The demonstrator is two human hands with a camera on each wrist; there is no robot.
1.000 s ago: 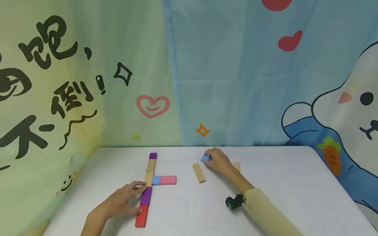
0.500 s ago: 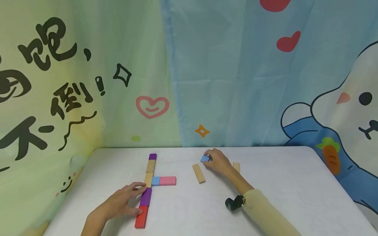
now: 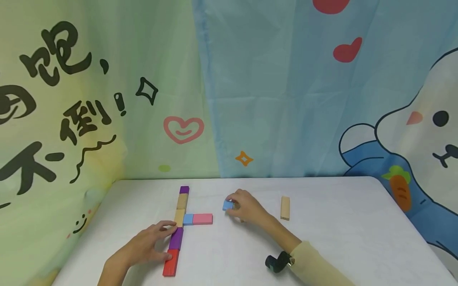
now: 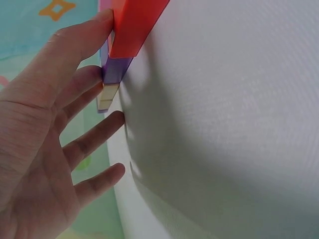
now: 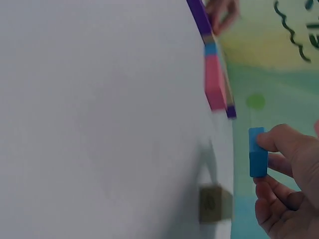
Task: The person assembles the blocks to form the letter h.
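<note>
My right hand [image 3: 248, 206] pinches a small blue block [image 5: 257, 152] between thumb and fingers, held above the table in the right wrist view. Beneath that hand, a loose wooden block [image 5: 212, 204] is mostly hidden in the head view. My left hand [image 3: 143, 244] rests beside a row of blocks, its thumb touching the red block [image 3: 171, 264] and a fingertip near where the purple block [image 3: 176, 238] meets a wooden block [image 3: 179, 216]. Its other fingers are spread in the left wrist view. A blue block [image 3: 188, 219] and a pink block [image 3: 202, 219] branch off the row to the right.
Farther up the row lie another wooden block [image 3: 182, 201] and a purple end block [image 3: 184, 190]. One more loose wooden block [image 3: 285, 207] lies right of my right hand. A printed curtain [image 3: 257, 99] hangs behind the white table [image 3: 340, 222].
My right hand has carried the blue block left and slightly nearer, now covering most of one loose wooden block and uncovering the one at right. The left hand has stayed in place.
</note>
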